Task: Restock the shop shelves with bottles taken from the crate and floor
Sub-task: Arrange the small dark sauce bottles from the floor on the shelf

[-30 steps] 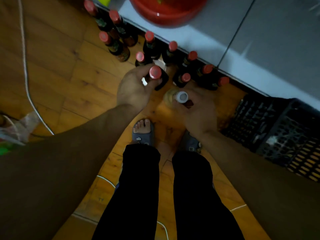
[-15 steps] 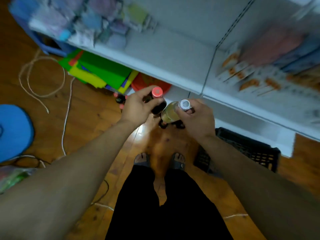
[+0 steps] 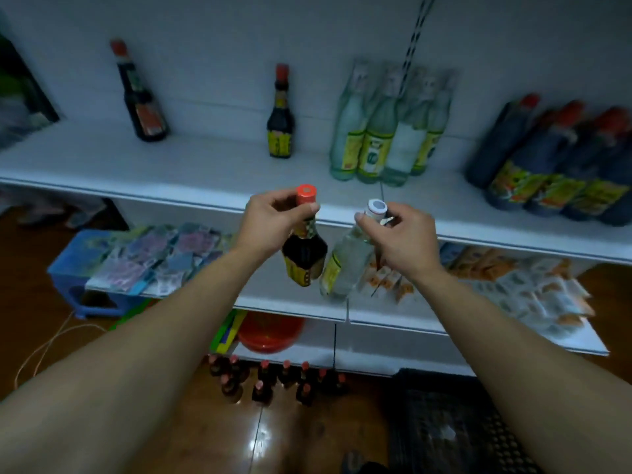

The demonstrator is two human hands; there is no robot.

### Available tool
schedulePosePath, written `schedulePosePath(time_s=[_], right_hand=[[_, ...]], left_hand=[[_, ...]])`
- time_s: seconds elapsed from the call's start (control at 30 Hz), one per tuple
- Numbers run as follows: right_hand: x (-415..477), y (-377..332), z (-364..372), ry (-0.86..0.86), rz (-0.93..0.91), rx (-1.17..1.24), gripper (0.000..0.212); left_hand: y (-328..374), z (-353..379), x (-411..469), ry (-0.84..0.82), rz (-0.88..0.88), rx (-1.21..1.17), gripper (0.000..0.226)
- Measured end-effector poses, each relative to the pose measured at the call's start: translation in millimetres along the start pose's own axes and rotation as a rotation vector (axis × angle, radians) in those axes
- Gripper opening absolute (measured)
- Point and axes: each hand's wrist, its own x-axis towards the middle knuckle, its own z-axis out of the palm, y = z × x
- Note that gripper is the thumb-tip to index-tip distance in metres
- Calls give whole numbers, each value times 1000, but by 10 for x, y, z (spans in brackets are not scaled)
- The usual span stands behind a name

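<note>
Two bottles are up in the air in front of the top shelf (image 3: 205, 172). Left hand (image 3: 270, 222) pinches the neck of a dark sauce bottle (image 3: 304, 248) just under its red cap, and right hand (image 3: 398, 234) pinches the neck of a clear bottle (image 3: 345, 265) by its white cap. Both hang tilted, nearly touching. More red-capped bottles (image 3: 270, 379) stand on the floor below, beside the black crate (image 3: 444, 425).

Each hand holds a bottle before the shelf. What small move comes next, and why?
Probably the left hand should carry its red-capped bottle forward onto the shelf, beside the matching lone bottle standing there; bare shelf shows around it.
</note>
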Motion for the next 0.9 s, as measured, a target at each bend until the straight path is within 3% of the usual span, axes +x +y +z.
schedulePosePath(time_s=[0.27,0.5,0.9], right_hand=[[624,-173,-563,171,29,51,21],[1165,117,-768,246,68,36,32],[1913,619,-829,209,151,80,32]], left_hand=[[553,364,467,16,72,-109,21],[639,794,915,-9,90,-100,29],[401,1366,1500,-27,29,-66,32]])
